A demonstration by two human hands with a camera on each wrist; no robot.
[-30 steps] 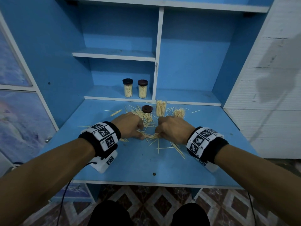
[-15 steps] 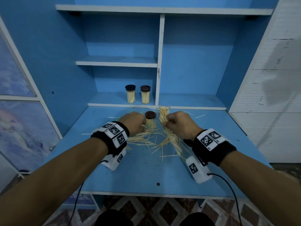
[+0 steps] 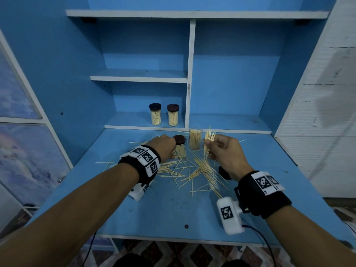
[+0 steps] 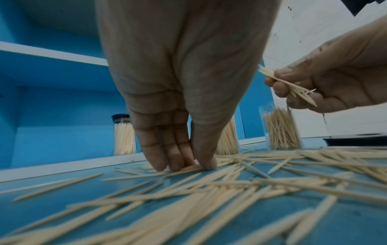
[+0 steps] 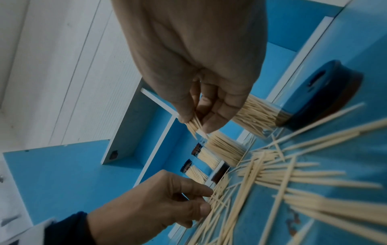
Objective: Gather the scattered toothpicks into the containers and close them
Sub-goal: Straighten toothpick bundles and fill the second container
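Note:
Scattered toothpicks [image 3: 200, 168] [image 4: 230, 190] [image 5: 293, 182] cover the middle of the blue table [image 3: 173, 212]. My right hand [image 3: 209, 149] [image 5: 196, 122] pinches a bundle of toothpicks [image 3: 209, 137] [image 4: 293, 86], held upright in the air just right of an open container [image 3: 195, 139] [image 4: 280, 131] full of toothpicks. My left hand [image 3: 165, 145] [image 4: 188, 164] pinches toothpicks on the table with fingertips and thumb, next to a brown-lidded container [image 3: 179, 140]. A loose dark lid [image 3: 224, 173] [image 5: 326, 92] lies under my right hand. A second open container [image 5: 257, 116] stands behind that hand.
Two closed toothpick containers [image 3: 155, 116] [image 3: 172, 117] stand on the low shelf at the back. A white divider [image 3: 189, 74] splits the blue shelving. Stray toothpicks [image 3: 104, 162] lie off to the left. The table's front edge [image 3: 173, 238] is close to my body.
Both hands moved from the pile's centre toward the back. The right hand picked up a bundle and raised it beside the open container. The left hand shifted to toothpicks near the lidded container.

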